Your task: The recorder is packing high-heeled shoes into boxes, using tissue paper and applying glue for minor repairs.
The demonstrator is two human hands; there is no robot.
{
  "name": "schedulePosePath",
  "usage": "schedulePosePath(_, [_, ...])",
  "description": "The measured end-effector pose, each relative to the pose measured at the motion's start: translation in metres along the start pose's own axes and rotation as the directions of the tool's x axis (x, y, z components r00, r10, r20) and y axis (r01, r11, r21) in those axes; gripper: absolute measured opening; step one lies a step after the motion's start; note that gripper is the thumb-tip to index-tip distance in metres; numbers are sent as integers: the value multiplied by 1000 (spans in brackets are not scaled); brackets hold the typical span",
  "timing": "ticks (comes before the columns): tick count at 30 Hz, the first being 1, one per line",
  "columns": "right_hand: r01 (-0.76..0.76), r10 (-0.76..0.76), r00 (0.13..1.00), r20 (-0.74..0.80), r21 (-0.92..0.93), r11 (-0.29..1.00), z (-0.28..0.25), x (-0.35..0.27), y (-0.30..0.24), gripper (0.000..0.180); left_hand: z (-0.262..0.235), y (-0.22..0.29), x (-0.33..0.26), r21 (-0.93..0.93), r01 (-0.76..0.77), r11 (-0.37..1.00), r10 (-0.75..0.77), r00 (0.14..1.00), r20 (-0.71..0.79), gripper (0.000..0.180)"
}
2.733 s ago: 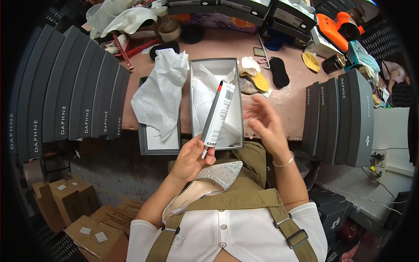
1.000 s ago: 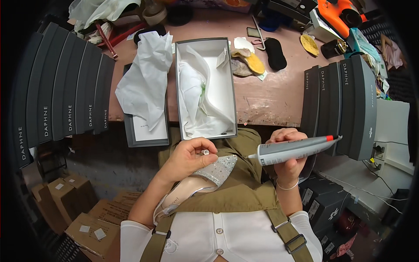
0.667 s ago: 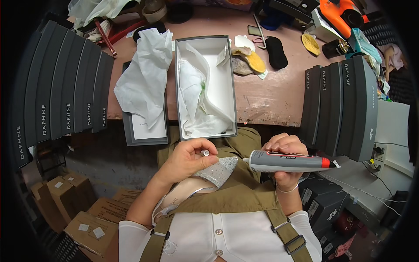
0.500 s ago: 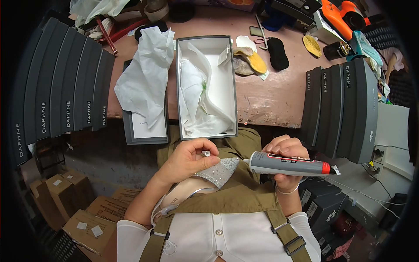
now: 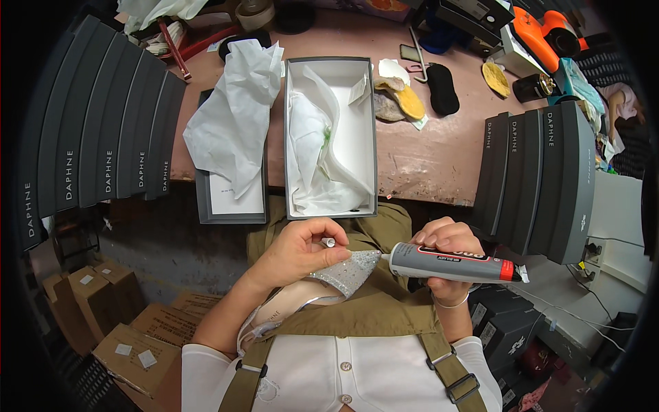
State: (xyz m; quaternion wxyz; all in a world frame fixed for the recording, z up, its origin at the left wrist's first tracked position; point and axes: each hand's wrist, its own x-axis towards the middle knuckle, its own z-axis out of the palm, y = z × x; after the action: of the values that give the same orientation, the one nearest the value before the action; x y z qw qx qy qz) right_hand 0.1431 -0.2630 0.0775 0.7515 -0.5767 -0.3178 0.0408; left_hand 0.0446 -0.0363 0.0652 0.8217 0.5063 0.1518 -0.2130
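Head view shows one glue tube (image 5: 456,264) in the right hand (image 5: 446,240), near the person's lap. The fingers wrap tight around the grey tube, and its white tip points left at one sparkly silver shoe (image 5: 340,275). The tube looks light and soft, so a hard squeeze would likely push out too much glue. It is best held around the middle, as it is now.

The left hand (image 5: 298,250) rests on the shoe and pinches one small silver cap (image 5: 329,242) between thumb and fingers. The shoe looks light, with a stiff pointed toe and a rough, glittery skin that should not slip. Its pale back part lies under the left arm.

Farther off, on the table (image 5: 425,161), lies one open shoe box (image 5: 331,137) full of white paper. Left of it lies one box lid (image 5: 230,202) with more crumpled paper (image 5: 230,123) on top. Seven dark boxes (image 5: 103,130) stand in a row at the left, and four dark boxes (image 5: 539,178) stand at the right. One black insole (image 5: 443,88) and some yellow pads (image 5: 405,99) lie far right of the open box.
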Motion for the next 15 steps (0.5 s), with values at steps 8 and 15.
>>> schedulePosePath(8, [-20, 20, 1000, 7, -8, 1000, 0, 0, 1, 42, -1, -1, 0, -6, -4, 1000, 4, 1000, 1, 18])
schedulePosePath(15, [-15, 15, 1000, -3, 8, 1000, 1, 1, 1, 42, 0, -2, 1, -23, -24, 999, 24, 1000, 6, 17])
